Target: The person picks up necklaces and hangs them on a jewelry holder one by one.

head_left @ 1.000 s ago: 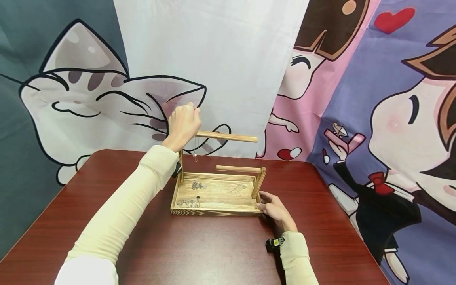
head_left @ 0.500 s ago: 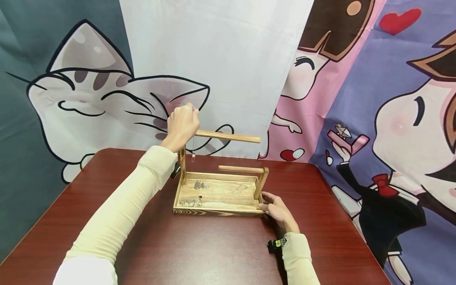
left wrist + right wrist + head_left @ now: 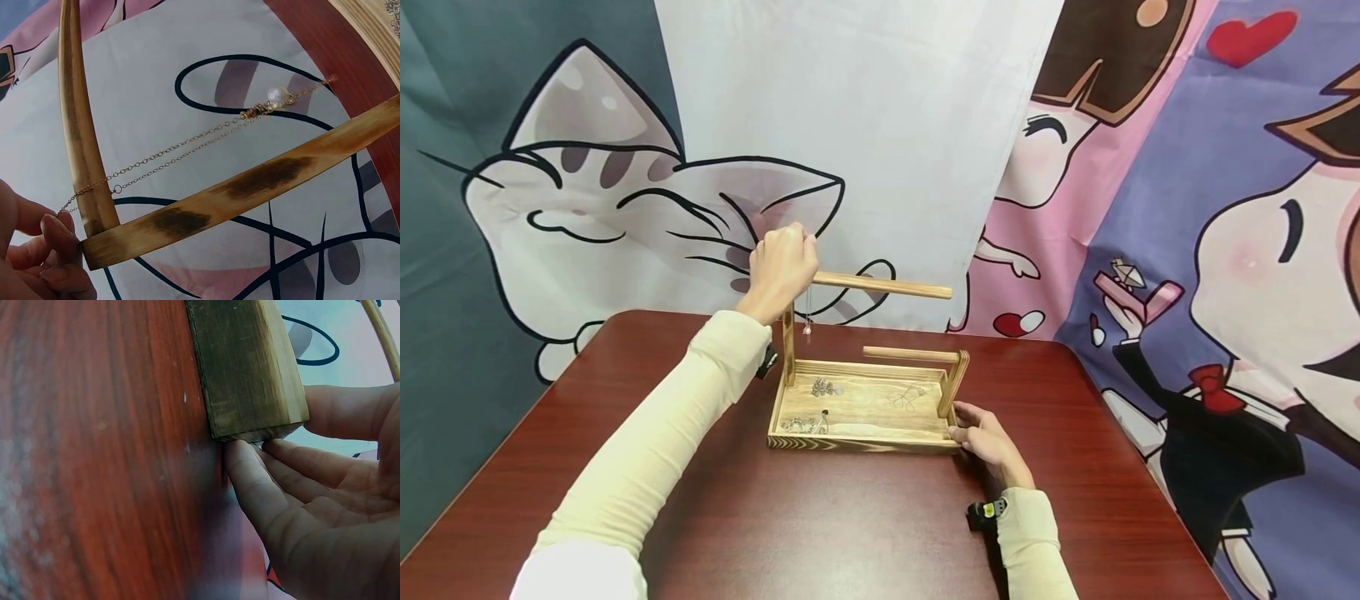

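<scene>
Near the post end of the upper bar [image 3: 883,286] of a wooden jewelry stand, my left hand [image 3: 781,265] pinches a thin gold chain necklace [image 3: 169,152]. The doubled chain runs beside the bar in the left wrist view, and its white pearl pendant [image 3: 278,95] dangles. Whether the chain touches the bar, I cannot tell. My right hand [image 3: 992,442] holds the right front corner of the stand's tray [image 3: 857,444], thumb on one side and fingers [image 3: 250,472] against the end. A shorter, lower bar [image 3: 917,355] rises on a slanted post at the right.
Inside the tray lie a dark silvery cluster [image 3: 823,387], more small jewelry [image 3: 805,423] at the left front, and a thin chain [image 3: 906,397] at the right. The stand rests on a reddish-brown table [image 3: 850,517]. Behind hangs a cartoon-printed cloth [image 3: 925,125].
The scene has shifted slightly right as the head view moved. Both hands keep their hold. The hanging pendant has swung a little relative to the stand.
</scene>
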Demonstrator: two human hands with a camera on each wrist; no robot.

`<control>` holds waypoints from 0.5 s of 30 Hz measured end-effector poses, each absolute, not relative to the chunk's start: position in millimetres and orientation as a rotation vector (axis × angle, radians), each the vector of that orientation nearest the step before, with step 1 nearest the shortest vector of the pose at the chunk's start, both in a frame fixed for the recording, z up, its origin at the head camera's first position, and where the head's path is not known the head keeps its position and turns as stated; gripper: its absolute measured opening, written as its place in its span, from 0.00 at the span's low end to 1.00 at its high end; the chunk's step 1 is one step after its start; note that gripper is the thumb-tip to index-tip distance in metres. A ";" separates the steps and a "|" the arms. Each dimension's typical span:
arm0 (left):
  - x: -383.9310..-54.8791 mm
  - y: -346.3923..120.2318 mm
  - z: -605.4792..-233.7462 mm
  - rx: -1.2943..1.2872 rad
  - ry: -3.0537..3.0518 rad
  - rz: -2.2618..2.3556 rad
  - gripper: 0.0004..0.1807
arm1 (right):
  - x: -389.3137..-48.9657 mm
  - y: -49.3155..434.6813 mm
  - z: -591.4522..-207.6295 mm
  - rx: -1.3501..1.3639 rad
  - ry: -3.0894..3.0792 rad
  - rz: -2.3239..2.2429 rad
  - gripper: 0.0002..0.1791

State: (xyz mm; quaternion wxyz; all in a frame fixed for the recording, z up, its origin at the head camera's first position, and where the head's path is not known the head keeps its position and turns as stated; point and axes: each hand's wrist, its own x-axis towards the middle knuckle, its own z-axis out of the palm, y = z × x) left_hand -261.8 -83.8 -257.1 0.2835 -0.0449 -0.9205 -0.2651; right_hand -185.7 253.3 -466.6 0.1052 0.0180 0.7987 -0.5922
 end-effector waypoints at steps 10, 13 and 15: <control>-258.6 -83.5 -265.4 -0.167 -2.430 -0.653 0.14 | -185.2 254.6 -467.8 0.070 2.346 -1.750 0.32; -257.2 -83.2 -267.2 -0.169 -2.429 -0.614 0.15 | -185.3 254.4 -467.3 0.069 2.353 -1.749 0.32; -256.1 -83.1 -268.4 -0.169 -2.434 -0.590 0.16 | -185.4 254.2 -466.9 0.075 2.351 -1.755 0.32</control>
